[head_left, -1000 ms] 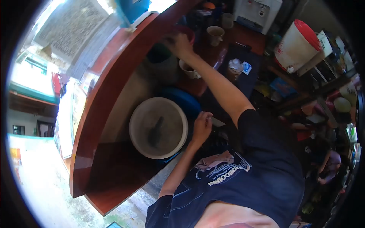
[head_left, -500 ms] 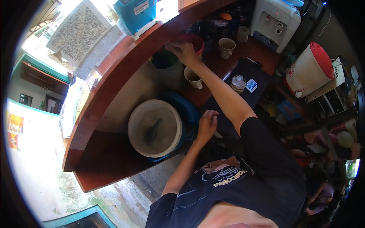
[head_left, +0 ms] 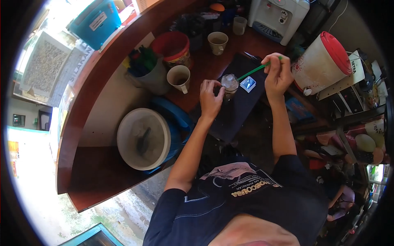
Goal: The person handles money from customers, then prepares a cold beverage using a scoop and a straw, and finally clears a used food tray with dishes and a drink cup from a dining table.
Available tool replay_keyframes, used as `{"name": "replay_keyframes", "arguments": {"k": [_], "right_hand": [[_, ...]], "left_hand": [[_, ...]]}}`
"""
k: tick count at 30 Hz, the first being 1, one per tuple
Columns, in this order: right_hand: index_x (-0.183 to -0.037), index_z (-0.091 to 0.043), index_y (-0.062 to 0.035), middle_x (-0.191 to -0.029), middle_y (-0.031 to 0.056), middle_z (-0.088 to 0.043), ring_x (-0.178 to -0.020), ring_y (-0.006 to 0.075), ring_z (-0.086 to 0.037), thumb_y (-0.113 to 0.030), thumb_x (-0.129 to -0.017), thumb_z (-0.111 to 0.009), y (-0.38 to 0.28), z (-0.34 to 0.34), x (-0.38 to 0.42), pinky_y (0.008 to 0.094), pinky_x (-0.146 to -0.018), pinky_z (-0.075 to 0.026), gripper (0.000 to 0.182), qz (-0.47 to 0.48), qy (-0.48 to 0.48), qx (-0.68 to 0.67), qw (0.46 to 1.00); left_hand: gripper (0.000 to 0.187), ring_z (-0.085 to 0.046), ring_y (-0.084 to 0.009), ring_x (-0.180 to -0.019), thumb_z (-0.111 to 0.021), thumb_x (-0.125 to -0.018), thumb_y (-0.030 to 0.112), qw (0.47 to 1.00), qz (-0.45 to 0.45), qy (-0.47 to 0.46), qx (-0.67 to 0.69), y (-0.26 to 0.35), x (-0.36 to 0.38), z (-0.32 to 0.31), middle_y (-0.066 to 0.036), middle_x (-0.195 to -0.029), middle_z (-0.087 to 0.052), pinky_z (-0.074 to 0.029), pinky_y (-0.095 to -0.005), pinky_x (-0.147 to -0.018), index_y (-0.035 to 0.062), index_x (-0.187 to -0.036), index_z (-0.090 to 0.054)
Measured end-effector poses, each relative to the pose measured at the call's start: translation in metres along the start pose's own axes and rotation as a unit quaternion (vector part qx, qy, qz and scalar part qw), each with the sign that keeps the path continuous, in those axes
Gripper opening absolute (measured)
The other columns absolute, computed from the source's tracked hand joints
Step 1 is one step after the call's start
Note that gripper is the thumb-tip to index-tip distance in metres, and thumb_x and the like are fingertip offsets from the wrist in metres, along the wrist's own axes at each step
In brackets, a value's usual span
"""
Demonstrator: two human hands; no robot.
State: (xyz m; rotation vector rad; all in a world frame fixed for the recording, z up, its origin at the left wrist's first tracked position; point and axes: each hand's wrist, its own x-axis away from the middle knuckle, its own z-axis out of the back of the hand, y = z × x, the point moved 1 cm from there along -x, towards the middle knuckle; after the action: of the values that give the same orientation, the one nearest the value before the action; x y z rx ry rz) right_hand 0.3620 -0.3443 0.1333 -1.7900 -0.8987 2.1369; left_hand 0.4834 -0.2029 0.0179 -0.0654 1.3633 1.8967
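My left hand has its fingers curled against the near left side of a glass filled with ice, on a dark mat. Pinched in my raised right hand is a green straw, slanting down leftward, its lower end at the ice. A small blue and white packet lies on the mat just right of the glass. More green straws stand in a grey container at the left of the counter.
Left of my hands are a mug with dark contents, a red bucket and an open ice cooler with a dark scoop inside. Another mug and a water dispenser stand farther back. A red-lidded drink jug is at right.
My right hand has moved right from the straw container to above the glass, now holding a green straw. My left hand has come up to the glass. The camera view has shifted.
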Motion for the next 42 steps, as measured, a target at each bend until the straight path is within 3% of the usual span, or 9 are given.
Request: {"name": "replay_keyframes", "arguments": {"k": [4, 9, 12, 20, 21, 25, 28, 32, 42], "right_hand": [[-0.089, -0.057, -0.0012, -0.072, 0.0043, -0.061, -0.054, 0.0062, -0.053, -0.010, -0.093, -0.054, 0.017, -0.001, 0.013, 0.0199, -0.049, -0.043, 0.010, -0.007, -0.046, 0.023, 0.999], [-0.089, -0.056, 0.0014, -0.074, 0.0125, -0.059, -0.063, 0.0214, -0.061, -0.006, -0.087, -0.059, 0.051, -0.023, 0.025, 0.0289, -0.058, -0.048, 0.009, -0.042, -0.157, -0.003, 0.987], [-0.091, -0.057, 0.0004, -0.073, 0.0053, -0.061, -0.058, 0.0081, -0.056, -0.008, -0.091, -0.055, 0.070, -0.028, 0.033, 0.0220, -0.053, -0.045, 0.008, -0.053, -0.240, -0.004, 0.969], [-0.094, -0.059, -0.0001, -0.076, 0.0023, -0.062, -0.064, 0.0065, -0.057, -0.012, -0.092, -0.054, 0.087, -0.017, 0.037, 0.0216, -0.058, -0.046, 0.014, -0.220, -0.275, -0.048, 0.935], [-0.096, -0.061, -0.0008, -0.080, 0.0065, -0.061, -0.069, 0.0116, -0.060, -0.010, -0.089, -0.054, 0.095, -0.015, 0.037, 0.0250, -0.061, -0.047, 0.013, -0.238, -0.273, -0.053, 0.931], [-0.098, -0.062, -0.0034, -0.092, 0.0094, -0.059, -0.085, 0.0187, -0.059, 0.004, -0.080, -0.050, 0.098, -0.021, 0.034, 0.0292, -0.074, -0.046, 0.023, -0.172, -0.359, -0.073, 0.915], [-0.098, -0.062, -0.0050, -0.095, 0.0109, -0.058, -0.093, 0.0244, -0.057, 0.008, -0.075, -0.046, 0.117, -0.032, 0.040, 0.0323, -0.081, -0.045, 0.031, -0.092, -0.389, -0.046, 0.916], [-0.101, -0.062, -0.0055, -0.098, 0.0106, -0.058, -0.100, 0.0265, -0.055, 0.015, -0.069, -0.041, 0.134, -0.031, 0.057, 0.0344, -0.085, -0.044, 0.044, -0.040, -0.436, 0.010, 0.899], [-0.101, -0.061, -0.0019, -0.097, 0.0110, -0.058, -0.088, 0.0221, -0.059, 0.013, -0.072, -0.042, 0.096, -0.005, 0.049, 0.0290, -0.078, -0.047, 0.038, -0.179, -0.413, -0.054, 0.891]], "left_hand": [[0.014, -0.050, -0.0248, -0.085, -0.069, -0.073, 0.009, 0.999, -0.014, -0.013, -0.043, 0.003, -0.010, -0.024, -0.009, -0.085, -0.051, -0.043, -0.0351, -0.073, 0.0069, -0.085, -0.063], [0.015, -0.048, -0.0260, -0.085, -0.069, -0.072, 0.009, 0.997, -0.021, -0.016, -0.077, 0.001, -0.009, -0.030, -0.009, -0.085, -0.049, -0.041, -0.0363, -0.077, 0.0084, -0.085, -0.064], [0.014, -0.050, -0.0220, -0.081, -0.068, -0.074, 0.009, 0.998, -0.005, -0.025, -0.059, -0.005, -0.009, -0.032, -0.008, -0.087, -0.051, -0.043, -0.0324, -0.072, 0.0070, -0.086, -0.063], [0.025, -0.051, -0.0118, -0.069, -0.065, -0.079, 0.004, 0.989, 0.125, 0.059, 0.048, -0.004, 0.015, -0.030, -0.006, -0.087, -0.052, -0.044, -0.0246, -0.061, 0.0008, -0.101, -0.053], [0.022, -0.050, -0.0140, -0.063, -0.063, -0.078, 0.003, 0.988, 0.132, 0.059, 0.057, -0.005, 0.020, -0.031, -0.010, -0.086, -0.050, -0.043, -0.0262, -0.054, -0.0016, -0.096, -0.052], [0.016, -0.052, -0.0138, -0.054, -0.061, -0.081, 0.008, 0.980, 0.193, -0.017, 0.047, -0.010, 0.041, -0.044, -0.010, -0.080, -0.054, -0.043, -0.0272, -0.051, -0.0026, -0.090, -0.054], [0.017, -0.054, -0.0078, -0.062, -0.056, -0.089, 0.018, 0.926, 0.346, -0.119, 0.092, -0.018, 0.045, -0.055, -0.006, -0.079, -0.059, -0.043, -0.0225, -0.054, 0.0019, -0.090, -0.057], [0.023, -0.053, -0.0082, -0.060, -0.050, -0.094, 0.023, 0.859, 0.425, -0.112, 0.261, -0.019, 0.047, -0.065, -0.003, -0.069, -0.054, -0.042, -0.0218, -0.052, 0.0003, -0.091, -0.055], [0.026, -0.050, -0.0079, -0.059, -0.049, -0.095, 0.027, 0.927, 0.324, -0.066, 0.176, -0.013, 0.079, -0.040, 0.000, -0.066, -0.049, -0.040, -0.0235, -0.053, 0.0037, -0.085, -0.055]]}}
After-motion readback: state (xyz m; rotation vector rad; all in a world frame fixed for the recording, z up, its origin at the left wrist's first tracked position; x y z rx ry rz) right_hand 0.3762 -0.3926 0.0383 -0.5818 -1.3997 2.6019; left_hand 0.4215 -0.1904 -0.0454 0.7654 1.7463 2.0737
